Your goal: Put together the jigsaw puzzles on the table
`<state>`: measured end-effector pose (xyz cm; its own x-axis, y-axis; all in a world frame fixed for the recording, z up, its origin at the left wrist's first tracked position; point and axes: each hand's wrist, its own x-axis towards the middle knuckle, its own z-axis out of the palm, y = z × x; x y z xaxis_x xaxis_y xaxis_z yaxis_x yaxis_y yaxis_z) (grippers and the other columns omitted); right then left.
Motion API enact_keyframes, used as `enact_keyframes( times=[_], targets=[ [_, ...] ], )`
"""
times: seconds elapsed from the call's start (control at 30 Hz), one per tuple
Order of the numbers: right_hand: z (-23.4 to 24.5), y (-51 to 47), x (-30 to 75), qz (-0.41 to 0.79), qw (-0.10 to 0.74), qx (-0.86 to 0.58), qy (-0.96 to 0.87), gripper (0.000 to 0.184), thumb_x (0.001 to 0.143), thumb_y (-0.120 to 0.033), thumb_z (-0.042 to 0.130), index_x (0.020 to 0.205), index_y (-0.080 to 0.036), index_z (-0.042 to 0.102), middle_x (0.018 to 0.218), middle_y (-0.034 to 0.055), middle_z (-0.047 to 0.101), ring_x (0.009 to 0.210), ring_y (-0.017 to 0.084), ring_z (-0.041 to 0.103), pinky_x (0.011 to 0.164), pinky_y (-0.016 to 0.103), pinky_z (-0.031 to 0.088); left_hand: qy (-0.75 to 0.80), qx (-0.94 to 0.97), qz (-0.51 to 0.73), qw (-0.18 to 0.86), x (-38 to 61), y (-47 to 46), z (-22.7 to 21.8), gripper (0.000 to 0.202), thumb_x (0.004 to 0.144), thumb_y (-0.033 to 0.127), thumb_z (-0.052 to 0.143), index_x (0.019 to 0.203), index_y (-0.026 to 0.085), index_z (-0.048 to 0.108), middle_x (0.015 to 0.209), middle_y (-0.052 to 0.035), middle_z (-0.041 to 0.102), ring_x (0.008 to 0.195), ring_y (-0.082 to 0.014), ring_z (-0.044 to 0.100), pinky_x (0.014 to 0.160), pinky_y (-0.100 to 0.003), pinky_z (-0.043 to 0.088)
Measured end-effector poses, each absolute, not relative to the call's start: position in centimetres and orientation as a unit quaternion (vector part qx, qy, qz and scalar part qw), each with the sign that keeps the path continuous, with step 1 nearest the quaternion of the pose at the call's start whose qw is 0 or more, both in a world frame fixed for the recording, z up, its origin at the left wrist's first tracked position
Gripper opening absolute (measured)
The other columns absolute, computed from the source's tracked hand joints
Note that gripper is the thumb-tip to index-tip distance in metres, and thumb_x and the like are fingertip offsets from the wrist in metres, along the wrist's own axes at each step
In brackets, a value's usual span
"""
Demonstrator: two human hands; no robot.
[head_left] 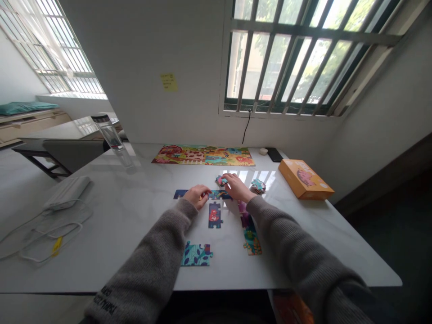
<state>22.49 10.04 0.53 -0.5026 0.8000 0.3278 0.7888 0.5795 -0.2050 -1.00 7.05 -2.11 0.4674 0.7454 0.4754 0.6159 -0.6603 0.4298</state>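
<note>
My left hand (197,194) rests with curled fingers on a row of joined puzzle pieces (216,195) on the white table (135,211). My right hand (238,186) lies just right of it, its fingers pinching a small puzzle piece (221,181) at the far end of the row. A loose piece with a red figure (215,215) lies between my wrists. A strip of joined pieces (249,234) runs under my right forearm. A teal leafy piece (196,254) sits near the front edge. A small pile of pieces (258,185) lies to the right.
A finished long puzzle (204,155) lies by the wall. An orange box (305,179) sits at the right. A clear water bottle (113,139) stands at the back left. A white adapter with cables (65,193) lies on the left. A dark phone (274,155) is near the wall.
</note>
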Motion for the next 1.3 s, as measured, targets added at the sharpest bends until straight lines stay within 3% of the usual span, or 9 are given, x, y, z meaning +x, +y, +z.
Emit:
enact_keyframes(
  times=[0.23,0.4,0.67,0.77,0.87,0.97,1.13,1.3],
  targets=[
    [-0.1,12.7,21.8,0.010,0.161,-0.467,-0.870,0.022,0.085,-0.008,0.054,0.104,-0.014,0.063,0.107,0.0124,0.065,0.103,0.026,0.051,0.091,0.034,0.042,0.387,0.852,0.341,0.093,-0.7,6.7,-1.8,0.018,0.084,0.012,0.054,0.093,0.017,0.068,0.081,-0.0034,0.064,0.069,-0.0152,0.056,0.072,-0.029,0.048],
    [0.1,13.4,22.4,0.009,0.145,-0.448,-0.882,0.019,0.086,-0.016,0.060,0.105,-0.016,0.063,0.108,0.0122,0.061,0.103,0.026,0.050,0.090,0.033,0.041,0.395,0.854,0.326,0.094,-0.6,6.5,-1.6,0.019,0.084,0.013,0.053,0.094,0.018,0.069,0.081,-0.0027,0.063,0.068,-0.0147,0.055,0.073,-0.029,0.047],
    [1.6,12.4,22.9,0.005,0.165,-0.440,-0.883,0.038,0.083,-0.027,0.071,0.116,-0.015,0.058,0.107,0.0123,0.057,0.101,0.028,0.048,0.090,0.039,0.043,0.422,0.834,0.337,0.117,-0.4,5.9,-0.9,0.018,0.084,0.015,0.054,0.094,0.018,0.069,0.085,-0.0045,0.067,0.073,-0.0169,0.059,0.078,-0.031,0.048],
    [2.4,10.3,22.9,0.020,0.207,-0.403,-0.891,0.047,0.083,-0.023,0.071,0.126,-0.015,0.052,0.112,0.0129,0.055,0.103,0.027,0.049,0.091,0.040,0.045,0.453,0.788,0.370,0.193,-0.2,5.5,-0.2,0.019,0.084,0.019,0.056,0.100,0.018,0.067,0.087,-0.0041,0.070,0.071,-0.0159,0.061,0.075,-0.031,0.049],
    [3.1,7.5,22.9,0.045,0.251,-0.362,-0.896,0.058,0.084,-0.017,0.069,0.137,-0.019,0.044,0.116,0.0122,0.052,0.106,0.026,0.051,0.093,0.040,0.048,0.463,0.728,0.406,0.301,0.3,5.3,0.2,0.016,0.084,0.024,0.056,0.097,0.017,0.061,0.080,-0.0033,0.070,0.067,-0.0156,0.061,0.064,-0.027,0.047],
    [3.4,4.7,22.8,0.055,0.284,-0.343,-0.894,0.063,0.087,-0.015,0.066,0.143,-0.024,0.038,0.119,0.0116,0.050,0.111,0.027,0.051,0.097,0.043,0.048,0.434,0.678,0.433,0.405,0.9,5.1,0.2,0.020,0.083,0.031,0.059,0.096,0.016,0.056,0.074,-0.0020,0.067,0.065,-0.0153,0.062,0.062,-0.027,0.047],
    [2.9,1.6,22.6,0.064,0.314,-0.339,-0.884,0.064,0.089,-0.016,0.063,0.146,-0.029,0.035,0.124,0.0121,0.050,0.116,0.029,0.052,0.099,0.048,0.049,0.359,0.641,0.427,0.527,2.3,4.5,-0.4,0.045,0.076,0.052,0.073,0.095,0.017,0.052,0.066,0.0018,0.064,0.058,-0.0136,0.060,0.059,-0.027,0.047],
    [2.3,0.8,22.9,0.068,0.347,-0.346,-0.869,0.053,0.092,-0.023,0.064,0.141,-0.029,0.043,0.124,0.0117,0.052,0.118,0.028,0.052,0.100,0.047,0.049,0.337,0.620,0.430,0.563,3.0,3.9,-0.7,0.052,0.072,0.059,0.077,0.089,0.017,0.051,0.065,0.0021,0.063,0.057,-0.0131,0.061,0.057,-0.025,0.046]
  ],
)
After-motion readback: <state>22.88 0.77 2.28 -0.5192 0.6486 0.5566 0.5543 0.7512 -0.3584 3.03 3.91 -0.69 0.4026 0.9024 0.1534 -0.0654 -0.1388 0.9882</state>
